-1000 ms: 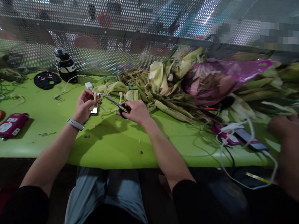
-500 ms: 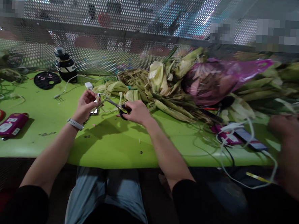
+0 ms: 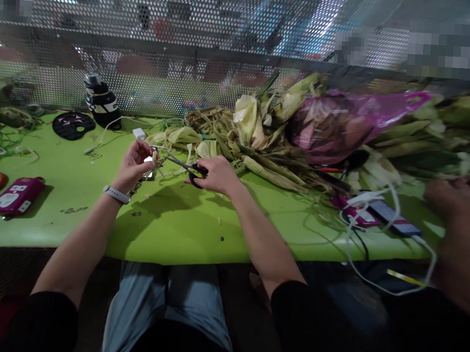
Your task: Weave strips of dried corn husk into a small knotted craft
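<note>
While a pink bag (image 3: pixel 376 115) holds husks (image 3: pixel 318 117), the left grip (image 3: pixel 133 163) pinches fibre (image 3: pixel 154 154) and the right grip (image 3: pixel 218 175) clasps scissors (image 3: pixel 183 165).

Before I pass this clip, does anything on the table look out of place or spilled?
Mildly, yes: at the right, a white cable plugged into a phone droops in a loop past the front edge of the green table, where it might snag. A small dark bit also lies loose near that edge. Nothing looks clearly damaged.
</note>
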A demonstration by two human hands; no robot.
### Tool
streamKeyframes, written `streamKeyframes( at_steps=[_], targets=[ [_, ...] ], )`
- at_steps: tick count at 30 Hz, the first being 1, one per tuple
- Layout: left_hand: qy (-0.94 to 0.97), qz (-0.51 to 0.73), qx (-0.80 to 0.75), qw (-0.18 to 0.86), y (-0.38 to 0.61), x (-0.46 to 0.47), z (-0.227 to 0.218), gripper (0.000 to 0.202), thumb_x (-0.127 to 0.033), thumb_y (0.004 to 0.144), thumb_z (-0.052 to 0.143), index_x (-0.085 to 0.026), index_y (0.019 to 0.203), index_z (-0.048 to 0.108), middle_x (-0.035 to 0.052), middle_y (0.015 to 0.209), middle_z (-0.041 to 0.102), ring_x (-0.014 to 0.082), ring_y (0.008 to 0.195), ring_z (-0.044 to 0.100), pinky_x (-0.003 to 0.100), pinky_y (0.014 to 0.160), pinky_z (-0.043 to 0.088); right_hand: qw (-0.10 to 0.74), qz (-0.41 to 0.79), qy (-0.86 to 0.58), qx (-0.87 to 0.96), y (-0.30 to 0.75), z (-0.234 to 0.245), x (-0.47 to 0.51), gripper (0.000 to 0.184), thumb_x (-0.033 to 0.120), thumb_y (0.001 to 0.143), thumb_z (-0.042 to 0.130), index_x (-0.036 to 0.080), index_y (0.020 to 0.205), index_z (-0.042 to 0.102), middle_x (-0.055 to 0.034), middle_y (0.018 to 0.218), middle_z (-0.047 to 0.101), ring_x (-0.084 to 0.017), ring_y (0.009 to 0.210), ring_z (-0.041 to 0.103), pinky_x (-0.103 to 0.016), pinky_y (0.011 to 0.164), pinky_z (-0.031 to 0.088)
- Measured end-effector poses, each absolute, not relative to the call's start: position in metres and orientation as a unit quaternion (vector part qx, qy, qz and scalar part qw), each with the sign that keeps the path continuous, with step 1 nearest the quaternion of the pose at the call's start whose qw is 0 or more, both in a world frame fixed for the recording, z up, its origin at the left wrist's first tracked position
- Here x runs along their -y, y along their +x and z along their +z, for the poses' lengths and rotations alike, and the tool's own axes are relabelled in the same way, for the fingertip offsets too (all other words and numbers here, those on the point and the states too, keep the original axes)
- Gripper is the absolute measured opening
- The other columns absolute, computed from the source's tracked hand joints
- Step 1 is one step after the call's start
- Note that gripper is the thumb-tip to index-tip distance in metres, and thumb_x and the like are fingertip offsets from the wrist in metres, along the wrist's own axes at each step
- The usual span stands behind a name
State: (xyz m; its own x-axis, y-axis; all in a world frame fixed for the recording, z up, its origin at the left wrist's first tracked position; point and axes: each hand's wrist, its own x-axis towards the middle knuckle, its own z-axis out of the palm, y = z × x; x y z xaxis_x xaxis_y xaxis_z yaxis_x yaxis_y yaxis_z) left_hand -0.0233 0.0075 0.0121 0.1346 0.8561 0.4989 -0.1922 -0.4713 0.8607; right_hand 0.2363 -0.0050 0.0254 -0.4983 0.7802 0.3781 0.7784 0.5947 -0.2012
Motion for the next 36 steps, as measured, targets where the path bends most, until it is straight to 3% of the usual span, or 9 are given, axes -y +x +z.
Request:
streamKeyframes(
  at_steps=[23, 25, 30, 36],
  targets=[
    [0.617, 0.596, -0.28, 0.43, -0.019, 0.0, 0.017, 0.035, -0.009, 0.06, 0.076, -0.019, 0.086, 0.054, 0.0008, 0.084, 0.059, 0.0107, 0.076, 0.059, 0.021, 0.069, 0.05, 0.252, 0.052, -0.455, 0.853, 0.235, 0.027, 0.006, 0.037, 0.052, 0.073, 0.067, 0.016, 0.064, 0.06, 0.0008, 0.056, 0.056, -0.011, 0.055, 0.045, -0.029, 0.071, 0.036],
    [0.61, 0.601, -0.284, 0.43, -0.019, -0.001, 0.017, 0.035, -0.007, 0.06, 0.075, -0.018, 0.086, 0.054, 0.001, 0.083, 0.06, 0.0109, 0.077, 0.059, 0.021, 0.069, 0.049, 0.279, 0.069, -0.476, 0.831, 0.234, 0.028, 0.006, 0.037, 0.051, 0.073, 0.067, 0.016, 0.064, 0.059, 0.0004, 0.057, 0.056, -0.011, 0.054, 0.044, -0.027, 0.065, 0.034],
    [0.57, 0.634, -0.29, 0.435, -0.019, -0.004, 0.015, 0.034, -0.003, 0.058, 0.072, -0.018, 0.085, 0.056, 0.0007, 0.082, 0.061, 0.0108, 0.076, 0.06, 0.022, 0.07, 0.049, 0.439, 0.161, -0.56, 0.684, 0.238, 0.024, -0.001, 0.047, 0.062, 0.076, 0.059, 0.017, 0.066, 0.055, 0.0003, 0.06, 0.055, -0.01, 0.054, 0.043, -0.024, 0.054, 0.03],
    [0.429, 0.695, -0.303, 0.491, -0.015, -0.012, 0.01, 0.03, 0.0, 0.064, 0.066, -0.019, 0.085, 0.057, -0.0001, 0.079, 0.065, 0.0116, 0.078, 0.065, 0.023, 0.074, 0.053, 0.414, 0.242, -0.566, 0.671, 0.238, 0.024, -0.001, 0.05, 0.065, 0.065, 0.068, 0.017, 0.063, 0.054, 0.0021, 0.057, 0.051, -0.009, 0.052, 0.041, -0.023, 0.049, 0.028]
  ],
)
